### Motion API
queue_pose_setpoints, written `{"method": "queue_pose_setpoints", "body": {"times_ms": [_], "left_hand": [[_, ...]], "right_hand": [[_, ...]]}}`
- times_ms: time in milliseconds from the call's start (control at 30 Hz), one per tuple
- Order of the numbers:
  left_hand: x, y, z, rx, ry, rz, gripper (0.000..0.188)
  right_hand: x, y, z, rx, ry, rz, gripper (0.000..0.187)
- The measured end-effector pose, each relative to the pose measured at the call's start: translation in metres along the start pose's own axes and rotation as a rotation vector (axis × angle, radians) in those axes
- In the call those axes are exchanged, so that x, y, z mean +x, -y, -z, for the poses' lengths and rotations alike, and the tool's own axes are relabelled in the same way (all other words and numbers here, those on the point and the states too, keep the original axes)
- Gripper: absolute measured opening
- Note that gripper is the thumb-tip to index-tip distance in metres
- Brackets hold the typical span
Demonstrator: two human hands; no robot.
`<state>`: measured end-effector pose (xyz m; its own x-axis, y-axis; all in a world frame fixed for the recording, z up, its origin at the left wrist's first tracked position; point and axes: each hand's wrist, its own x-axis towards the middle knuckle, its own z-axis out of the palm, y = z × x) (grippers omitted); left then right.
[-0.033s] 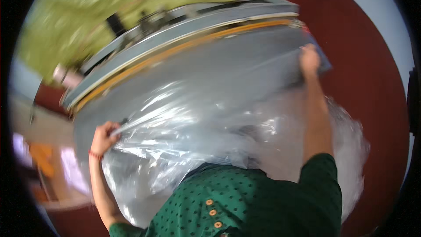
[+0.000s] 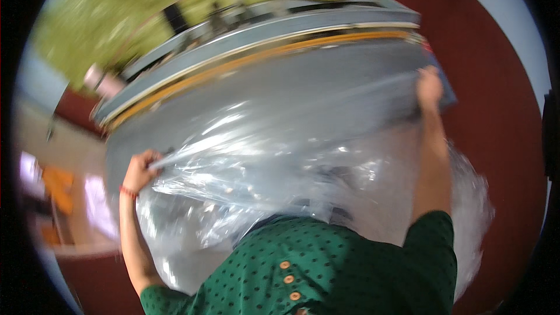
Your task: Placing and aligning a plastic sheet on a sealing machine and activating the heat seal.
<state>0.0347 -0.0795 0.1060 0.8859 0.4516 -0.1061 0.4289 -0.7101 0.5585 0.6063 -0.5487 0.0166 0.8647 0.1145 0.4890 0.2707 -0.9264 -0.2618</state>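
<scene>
A large clear plastic sheet [image 2: 233, 166] is stretched between my two hands, creased and shiny, and hangs down over my front. My left hand [image 2: 141, 170] is closed on its edge at the left, with folds gathered at the fingers. At the far right, by the end of the grey work surface [image 2: 326, 76], my right hand [image 2: 430, 86] pinches the sheet's other edge. That hand is blurred by motion. Part of the grey surface shows through the plastic.
Along the back of the surface runs a long grey metal machine bar [image 2: 303, 25] with an orange strip [image 2: 262, 57]. A pink cylinder [image 2: 105, 81] stands at its left end. Yellow-green sheeting [image 2: 116, 17] lies behind. Loose plastic [image 2: 469, 216] trails over the red floor [image 2: 496, 111] at right.
The bench and both hands appear slightly farther right in the view, while the left end of the bar sits a little higher. Both hands keep hold of the plastic sheet.
</scene>
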Motion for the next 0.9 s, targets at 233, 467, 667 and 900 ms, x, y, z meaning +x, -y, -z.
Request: {"method": "queue_pose_setpoints", "body": {"times_ms": [233,467,667,900], "left_hand": [[-0.13,0.115,0.145,-0.044,-0.252,0.604,0.021],[-0.099,0.048,0.196,1.24,-1.162,0.024,0.028],[-0.057,0.067,0.007,0.677,-0.36,0.102,0.054],[-0.074,0.11,0.002,0.462,-0.663,0.44,0.027]], "right_hand": [[0.01,-0.01,-0.014,-0.04,-0.019,-0.005,0.023],[0.022,-0.033,-0.02,-0.053,0.021,-0.045,0.027],[0.033,-0.074,-0.026,-0.062,-0.032,-0.053,0.031],[0.037,-0.086,-0.032,-0.095,-0.018,-0.002,0.029]]}}
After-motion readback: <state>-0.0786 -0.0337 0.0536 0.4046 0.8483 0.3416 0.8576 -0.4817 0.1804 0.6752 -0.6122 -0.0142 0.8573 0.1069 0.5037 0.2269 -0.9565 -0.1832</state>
